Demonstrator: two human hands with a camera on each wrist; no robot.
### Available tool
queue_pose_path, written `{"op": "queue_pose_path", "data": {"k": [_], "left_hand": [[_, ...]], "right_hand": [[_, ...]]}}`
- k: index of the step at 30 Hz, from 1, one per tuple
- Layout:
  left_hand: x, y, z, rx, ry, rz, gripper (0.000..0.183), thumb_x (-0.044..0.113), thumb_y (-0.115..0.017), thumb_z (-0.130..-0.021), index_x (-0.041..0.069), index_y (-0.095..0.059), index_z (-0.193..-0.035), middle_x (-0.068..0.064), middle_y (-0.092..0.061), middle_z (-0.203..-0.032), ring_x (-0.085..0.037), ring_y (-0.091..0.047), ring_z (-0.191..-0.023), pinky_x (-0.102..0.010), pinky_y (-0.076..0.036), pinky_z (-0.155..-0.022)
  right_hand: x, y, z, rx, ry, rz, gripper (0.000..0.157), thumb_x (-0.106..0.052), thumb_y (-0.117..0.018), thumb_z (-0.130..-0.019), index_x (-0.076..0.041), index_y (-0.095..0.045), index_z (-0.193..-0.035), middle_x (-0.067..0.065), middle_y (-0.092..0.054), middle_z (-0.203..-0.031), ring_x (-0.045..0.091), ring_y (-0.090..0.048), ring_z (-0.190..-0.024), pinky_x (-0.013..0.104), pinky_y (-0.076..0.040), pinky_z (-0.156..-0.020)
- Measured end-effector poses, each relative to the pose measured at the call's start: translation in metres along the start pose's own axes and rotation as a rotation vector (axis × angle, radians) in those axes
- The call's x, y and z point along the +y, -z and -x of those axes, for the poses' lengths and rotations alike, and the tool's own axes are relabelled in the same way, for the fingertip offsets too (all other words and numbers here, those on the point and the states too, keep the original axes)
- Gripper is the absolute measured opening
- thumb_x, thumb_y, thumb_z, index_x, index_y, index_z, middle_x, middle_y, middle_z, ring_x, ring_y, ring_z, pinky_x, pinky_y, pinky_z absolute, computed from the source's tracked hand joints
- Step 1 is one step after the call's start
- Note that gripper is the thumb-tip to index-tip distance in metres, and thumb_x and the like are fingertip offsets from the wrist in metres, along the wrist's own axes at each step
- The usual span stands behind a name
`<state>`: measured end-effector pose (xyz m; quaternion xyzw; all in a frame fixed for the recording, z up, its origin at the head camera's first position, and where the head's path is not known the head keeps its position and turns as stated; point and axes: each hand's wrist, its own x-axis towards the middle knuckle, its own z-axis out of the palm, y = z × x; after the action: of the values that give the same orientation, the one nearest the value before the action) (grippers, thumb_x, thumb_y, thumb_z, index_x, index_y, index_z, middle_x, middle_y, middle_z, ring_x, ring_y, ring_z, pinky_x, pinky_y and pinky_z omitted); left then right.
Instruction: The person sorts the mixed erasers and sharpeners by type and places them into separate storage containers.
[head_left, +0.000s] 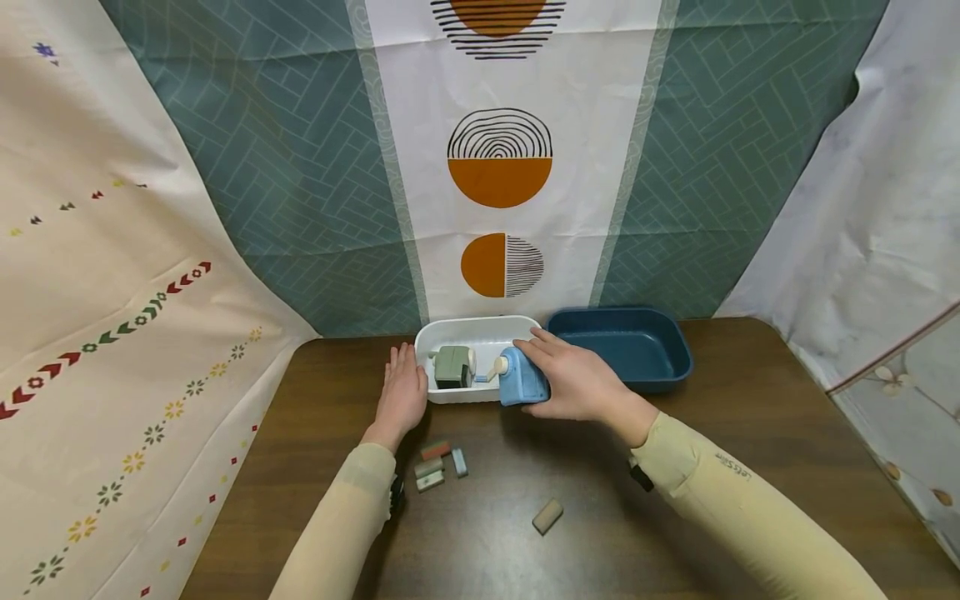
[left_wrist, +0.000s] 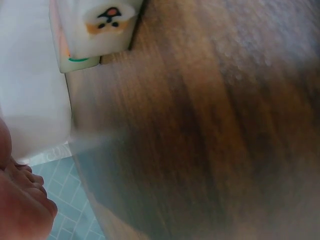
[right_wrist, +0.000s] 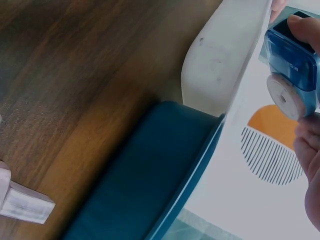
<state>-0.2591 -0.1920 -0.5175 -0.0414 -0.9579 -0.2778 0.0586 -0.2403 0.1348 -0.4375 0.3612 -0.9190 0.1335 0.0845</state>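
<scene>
My right hand holds a blue crank pencil sharpener over the right end of a white tray. In the right wrist view, thumb and fingers grip the opposite ends of the sharpener, whose translucent dark-blue part and pale round dial show. A green pencil sharpener sits inside the tray on its left side. My left hand rests along the tray's left wall with its fingers extended and nothing held.
A dark blue tray stands right of the white one. Several small rectangular blocks, among them a red one and a pale blue one, lie on the brown table in front. A tan block lies apart, nearer me. Patterned cloth hangs behind.
</scene>
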Motion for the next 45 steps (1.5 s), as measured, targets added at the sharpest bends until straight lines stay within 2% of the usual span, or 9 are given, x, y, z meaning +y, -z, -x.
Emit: {"op": "queue_pose_path", "data": {"k": [11, 18, 21, 24, 27, 33, 36, 40, 45], "left_hand": [[-0.011, 0.007, 0.005, 0.031, 0.019, -0.032, 0.057, 0.014, -0.037, -0.113, -0.017, -0.028, -0.160, -0.035, -0.024, -0.169, -0.048, -0.012, -0.161, -0.062, -0.013, -0.128], [0.012, 0.022, -0.002, -0.107, -0.006, -0.241, 0.059, 0.017, -0.038, -0.115, -0.018, -0.023, -0.161, -0.035, -0.022, -0.170, -0.048, -0.011, -0.161, -0.059, -0.013, -0.130], [0.020, 0.028, -0.006, -0.185, 0.004, -0.320, 0.061, 0.019, -0.039, -0.116, -0.016, -0.022, -0.162, -0.033, -0.020, -0.171, -0.046, -0.010, -0.162, -0.056, -0.011, -0.130], [0.021, 0.027, -0.004, -0.242, -0.007, -0.330, 0.062, 0.021, -0.039, -0.116, -0.015, -0.021, -0.163, -0.031, -0.020, -0.172, -0.044, -0.009, -0.163, -0.055, -0.011, -0.131], [0.016, 0.026, -0.002, -0.214, -0.015, -0.287, 0.061, 0.020, -0.040, -0.116, -0.014, -0.022, -0.163, -0.031, -0.022, -0.172, -0.044, -0.011, -0.162, -0.055, -0.012, -0.130], [-0.002, 0.024, -0.001, -0.095, -0.016, -0.174, 0.059, 0.016, -0.039, -0.115, -0.018, -0.025, -0.161, -0.034, -0.025, -0.170, -0.047, -0.015, -0.161, -0.059, -0.015, -0.129], [-0.006, 0.021, -0.001, -0.067, -0.006, -0.123, 0.058, 0.017, -0.039, -0.115, -0.018, -0.026, -0.160, -0.035, -0.026, -0.169, -0.048, -0.016, -0.160, -0.061, -0.015, -0.129], [-0.007, 0.017, -0.003, -0.032, -0.009, -0.100, 0.058, 0.018, -0.039, -0.116, -0.017, -0.027, -0.161, -0.034, -0.027, -0.169, -0.048, -0.016, -0.161, -0.061, -0.015, -0.128], [-0.006, 0.011, -0.007, -0.011, -0.037, -0.086, 0.056, 0.017, -0.039, -0.116, -0.013, -0.028, -0.162, -0.029, -0.026, -0.171, -0.044, -0.016, -0.162, -0.058, -0.014, -0.129]], "right_hand": [[0.001, -0.007, -0.016, 0.013, -0.003, -0.035, 0.101, -0.053, -0.091, -0.079, -0.008, -0.050, -0.159, 0.019, -0.048, -0.163, 0.036, -0.048, -0.148, 0.053, -0.056, -0.102], [-0.014, 0.009, -0.025, 0.080, -0.055, -0.038, 0.099, -0.049, -0.092, -0.077, -0.007, -0.052, -0.157, 0.023, -0.051, -0.159, 0.040, -0.051, -0.144, 0.056, -0.059, -0.091], [-0.019, 0.012, -0.038, 0.070, -0.126, -0.061, 0.099, -0.049, -0.091, -0.079, -0.008, -0.050, -0.158, 0.025, -0.049, -0.160, 0.042, -0.053, -0.142, 0.056, -0.059, -0.093], [-0.016, 0.013, -0.046, 0.024, -0.226, -0.093, 0.100, -0.048, -0.092, -0.079, -0.007, -0.048, -0.160, 0.028, -0.046, -0.161, 0.045, -0.057, -0.137, 0.057, -0.058, -0.094], [-0.008, 0.015, -0.054, -0.032, -0.265, -0.099, 0.100, -0.043, -0.092, -0.080, -0.006, -0.047, -0.161, 0.029, -0.047, -0.159, 0.045, -0.061, -0.129, 0.057, -0.057, -0.095], [0.001, 0.004, -0.067, -0.183, -0.251, -0.021, 0.099, -0.033, -0.093, -0.080, -0.005, -0.045, -0.162, 0.023, -0.050, -0.159, 0.043, -0.052, -0.141, 0.056, -0.053, -0.105], [0.004, -0.002, -0.067, -0.243, -0.261, 0.009, 0.099, -0.031, -0.093, -0.080, -0.006, -0.045, -0.162, 0.020, -0.051, -0.159, 0.039, -0.054, -0.136, 0.054, -0.053, -0.106], [0.008, -0.007, -0.066, -0.264, -0.278, 0.023, 0.097, -0.030, -0.092, -0.080, -0.007, -0.046, -0.162, 0.018, -0.056, -0.153, 0.032, -0.058, -0.118, 0.050, -0.055, -0.100], [0.013, -0.008, -0.068, -0.275, -0.300, 0.024, 0.096, -0.032, -0.091, -0.081, -0.006, -0.046, -0.162, 0.017, -0.058, -0.149, 0.031, -0.057, -0.115, 0.049, -0.055, -0.099]]}}
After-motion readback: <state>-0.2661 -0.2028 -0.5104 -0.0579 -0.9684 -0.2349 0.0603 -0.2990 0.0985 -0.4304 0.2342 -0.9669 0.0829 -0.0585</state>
